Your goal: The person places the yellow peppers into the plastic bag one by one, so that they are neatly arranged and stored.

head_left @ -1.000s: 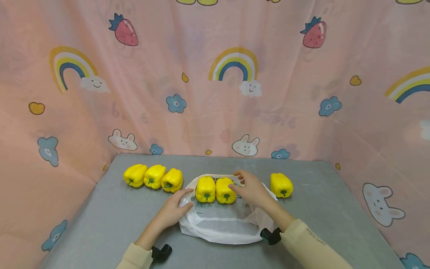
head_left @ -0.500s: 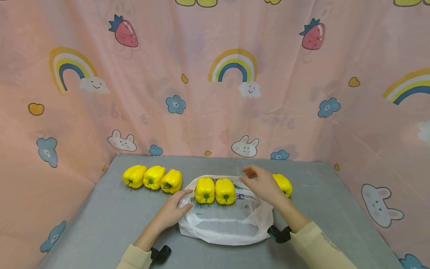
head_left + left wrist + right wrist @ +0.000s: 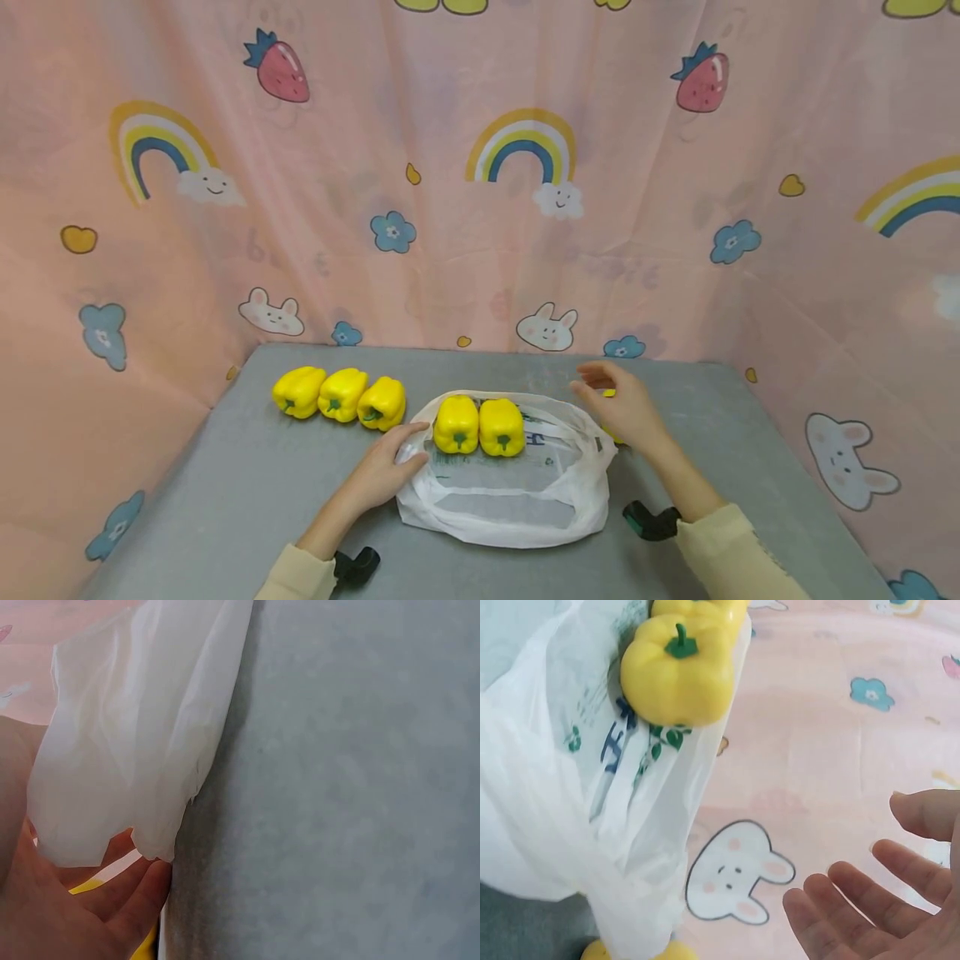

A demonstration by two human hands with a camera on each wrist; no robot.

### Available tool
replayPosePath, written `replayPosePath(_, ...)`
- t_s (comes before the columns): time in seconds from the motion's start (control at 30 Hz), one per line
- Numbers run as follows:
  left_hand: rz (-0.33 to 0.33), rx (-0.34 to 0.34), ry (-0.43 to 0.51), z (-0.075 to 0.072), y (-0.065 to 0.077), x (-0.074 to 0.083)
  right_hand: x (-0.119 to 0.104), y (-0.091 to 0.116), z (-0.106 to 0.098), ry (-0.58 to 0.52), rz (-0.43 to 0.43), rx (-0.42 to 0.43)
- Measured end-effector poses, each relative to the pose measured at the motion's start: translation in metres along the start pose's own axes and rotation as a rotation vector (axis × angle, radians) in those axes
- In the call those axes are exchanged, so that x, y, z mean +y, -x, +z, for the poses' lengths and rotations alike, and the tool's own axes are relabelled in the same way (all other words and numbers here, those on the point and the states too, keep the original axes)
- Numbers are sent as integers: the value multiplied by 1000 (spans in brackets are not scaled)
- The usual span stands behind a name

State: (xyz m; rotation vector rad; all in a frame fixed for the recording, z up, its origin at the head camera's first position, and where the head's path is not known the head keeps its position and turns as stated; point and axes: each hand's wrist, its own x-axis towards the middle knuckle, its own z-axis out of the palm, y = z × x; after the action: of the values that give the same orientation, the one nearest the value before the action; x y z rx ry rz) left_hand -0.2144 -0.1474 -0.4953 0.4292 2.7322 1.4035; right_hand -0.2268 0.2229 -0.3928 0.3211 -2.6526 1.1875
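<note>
In the head view, a white plastic bag (image 3: 517, 533) lies with its mouth spread wide. Two yellow bell peppers sit side by side in it, a left one (image 3: 456, 425) and a right one (image 3: 502, 427). My left hand (image 3: 378, 471) touches the bag's left rim, thumb and fingers apart; in the left wrist view the white film (image 3: 135, 742) covers part of that hand. Beyond the bag's right side, my right hand (image 3: 626, 412) hovers with relaxed fingers and holds nothing. It mostly hides another yellow bell pepper (image 3: 609, 392); the right wrist view shows the fingers spread.
Three more yellow bell peppers stand in a row at the back left: the outer one (image 3: 298, 392), the middle one (image 3: 343, 395) and the nearest (image 3: 382, 403). All rest on a grey table (image 3: 225, 500). A pink patterned curtain (image 3: 450, 275) hangs behind and at both sides.
My right hand has moved right, from beside the right pepper in the bag to over the lone pepper outside. My left hand has stayed at the bag's rim.
</note>
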Motion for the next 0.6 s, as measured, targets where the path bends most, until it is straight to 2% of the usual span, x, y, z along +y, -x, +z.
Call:
replayPosePath(0.17,-2,-1,-13,0,0,0,14,0,-8,-5,12,43)
replayPosePath(0.6,-5,1,-13,-1,-2,0,46,7,-25,23,88,52)
